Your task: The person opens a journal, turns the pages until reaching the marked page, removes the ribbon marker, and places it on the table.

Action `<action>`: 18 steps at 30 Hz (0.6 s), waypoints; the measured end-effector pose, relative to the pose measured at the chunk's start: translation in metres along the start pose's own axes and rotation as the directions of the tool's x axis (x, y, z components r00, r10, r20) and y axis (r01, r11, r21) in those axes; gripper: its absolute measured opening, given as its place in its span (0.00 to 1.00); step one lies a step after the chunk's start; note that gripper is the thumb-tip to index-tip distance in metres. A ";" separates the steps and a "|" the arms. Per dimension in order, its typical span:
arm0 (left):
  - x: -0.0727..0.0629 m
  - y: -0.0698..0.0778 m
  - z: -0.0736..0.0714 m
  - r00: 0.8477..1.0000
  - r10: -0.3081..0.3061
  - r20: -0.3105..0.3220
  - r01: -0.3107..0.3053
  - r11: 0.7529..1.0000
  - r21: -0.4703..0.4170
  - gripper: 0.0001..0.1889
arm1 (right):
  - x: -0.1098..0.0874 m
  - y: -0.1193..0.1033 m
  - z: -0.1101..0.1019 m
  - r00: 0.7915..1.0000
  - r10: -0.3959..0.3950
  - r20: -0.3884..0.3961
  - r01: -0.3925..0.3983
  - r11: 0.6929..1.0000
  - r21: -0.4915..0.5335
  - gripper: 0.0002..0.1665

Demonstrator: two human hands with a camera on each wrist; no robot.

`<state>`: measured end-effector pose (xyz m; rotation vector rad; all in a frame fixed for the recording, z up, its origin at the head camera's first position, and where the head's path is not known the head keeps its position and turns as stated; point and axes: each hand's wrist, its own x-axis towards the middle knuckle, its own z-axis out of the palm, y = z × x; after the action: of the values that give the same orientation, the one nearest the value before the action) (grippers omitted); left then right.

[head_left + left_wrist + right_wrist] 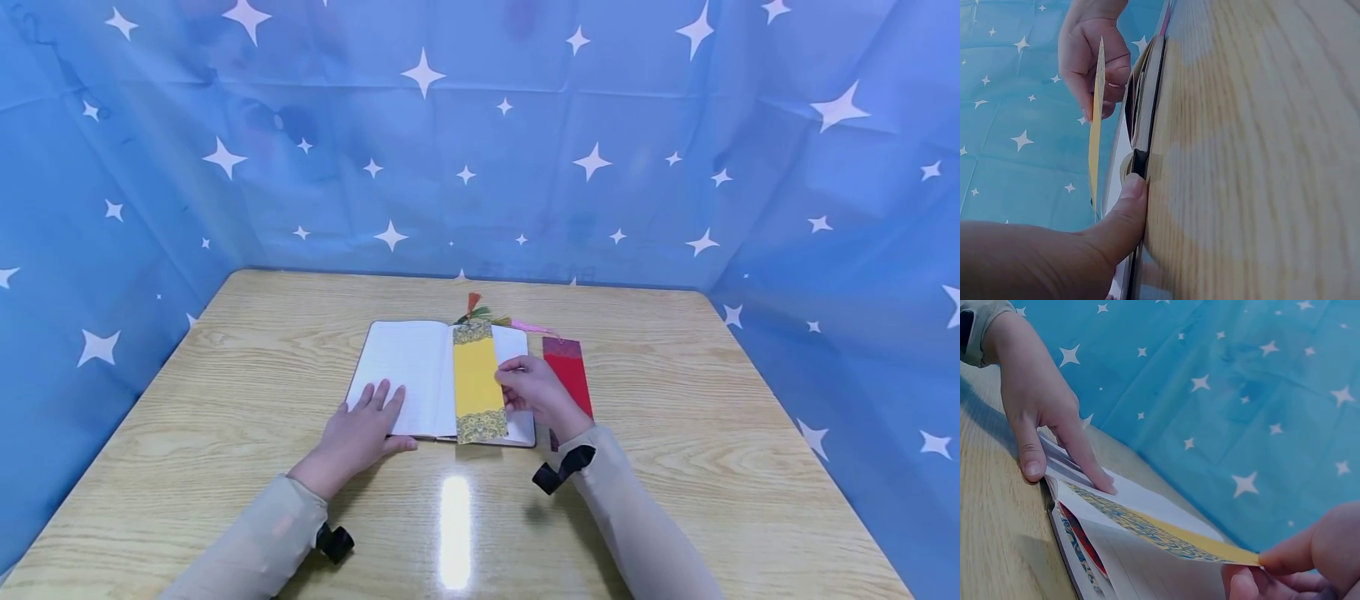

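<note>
An open notebook (408, 362) lies on the table with blank-looking white pages. My left hand (354, 437) rests on its left page, fingers spread; the thumb (1127, 203) presses at the lower edge by the spine. Over the right page, my right hand (536, 387) pinches the right edge of a yellow bookmark (475, 375) with patterned ends. The bookmark tilts up from the page on that side in the right wrist view. Red and patterned pieces (1084, 540) show between the pages beneath. A red bookmark (567, 371) lies right of the notebook, partly hidden by the right hand and wrist.
Orange, green and pink tassels (480, 312) stick out past the notebook's top edge. The wooden table (675, 433) reaches back to a blue curtain (465, 125) with white stars. Each wrist wears a black strapped device (335, 543).
</note>
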<state>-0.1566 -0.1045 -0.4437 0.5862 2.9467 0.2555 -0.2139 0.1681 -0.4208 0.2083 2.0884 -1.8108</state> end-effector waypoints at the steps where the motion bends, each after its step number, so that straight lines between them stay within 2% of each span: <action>1: 0.000 0.000 0.000 1.000 -0.001 0.002 0.001 1.000 0.000 0.45 | -0.001 0.000 -0.001 1.000 0.000 -0.004 0.000 1.000 0.004 0.15; 11: 0.001 -0.001 0.001 1.000 -0.004 0.005 0.004 1.000 -0.001 0.45 | -0.006 0.002 -0.012 1.000 -0.010 -0.026 0.011 0.999 0.049 0.14; 18: 0.000 -0.001 0.001 1.000 0.001 0.000 -0.001 1.000 -0.001 0.45 | -0.008 0.005 -0.019 0.999 -0.029 -0.045 0.031 0.999 0.034 0.14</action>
<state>-0.1572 -0.1050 -0.4451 0.5873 2.9464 0.2570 -0.2080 0.1889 -0.4204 0.2291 2.1020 -1.8771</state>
